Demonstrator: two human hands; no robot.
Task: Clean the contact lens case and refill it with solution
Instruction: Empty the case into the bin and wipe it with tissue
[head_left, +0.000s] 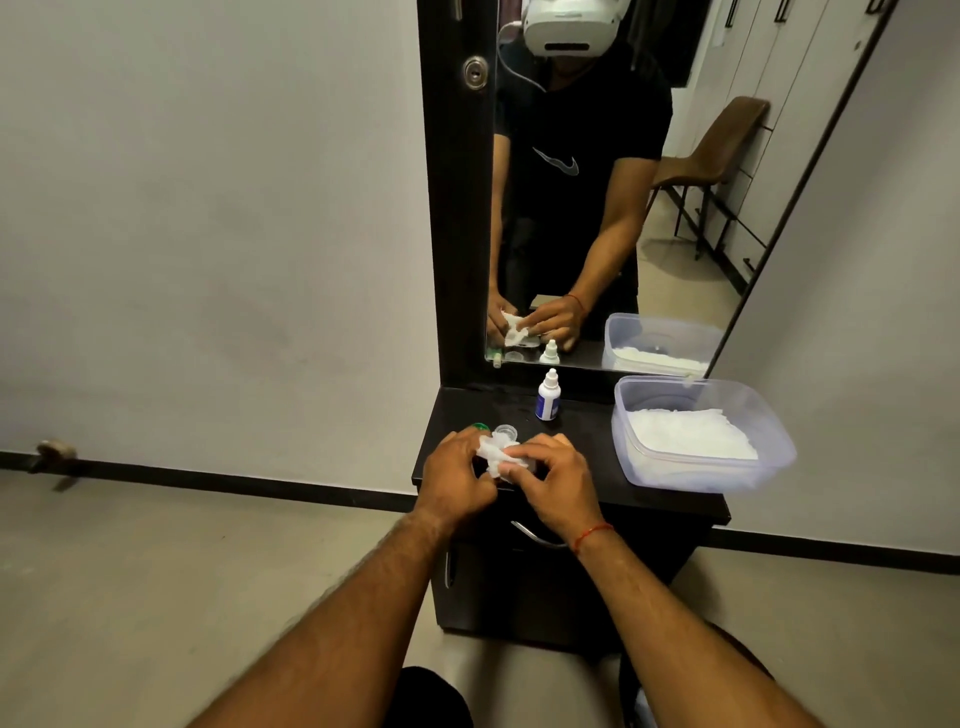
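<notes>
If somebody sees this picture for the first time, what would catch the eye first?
First, the left hand and right hand at the centre, both gripping a crumpled white tissue over the black dresser top. Next, the clear tub of white wipes at the right edge, and the small solution bottle standing behind the hands.

Surface (597, 499): plain black.
Tissue (493, 451): white.
Bottle (547, 397): white, with a blue label.
Cap (480, 427): green.
Tub (776, 457): clear with a faint bluish tint — the sheets (691, 434) inside are white.
Thread (592, 535): red.
Handle (535, 538): silver.
Wall (208, 208): pale grey, unpatterned.
Skirting (260, 480): black.
Floor (156, 597): beige.
Chair (727, 145): brown — seen in the mirror (675, 260).
</notes>
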